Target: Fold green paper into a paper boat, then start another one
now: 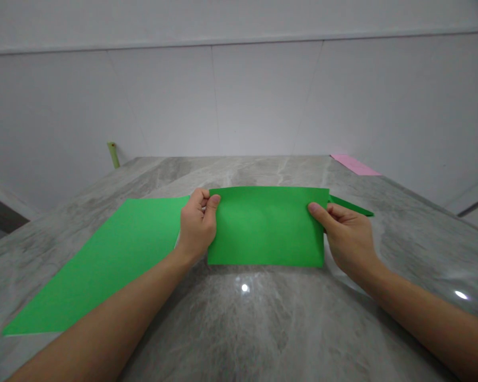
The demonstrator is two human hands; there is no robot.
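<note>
A rectangular piece of green paper (267, 228) is held up in front of me, its broad face toward the camera. My left hand (199, 223) pinches its left edge near the upper corner, thumb in front. At the right edge my right hand (346, 228) grips it the same way, fingers behind. To the left, a larger stack of green paper (103, 260) lies flat on the table, partly hidden by my left forearm. Behind my right hand a folded green paper piece (352, 206) sticks out to the right; its other end is hidden.
The grey marbled table (255, 323) spreads out under everything and meets a white wall (263, 101) at the back. A pink paper sheet (356, 165) lies at the far right corner. By the far left edge stands a light green object (113, 155).
</note>
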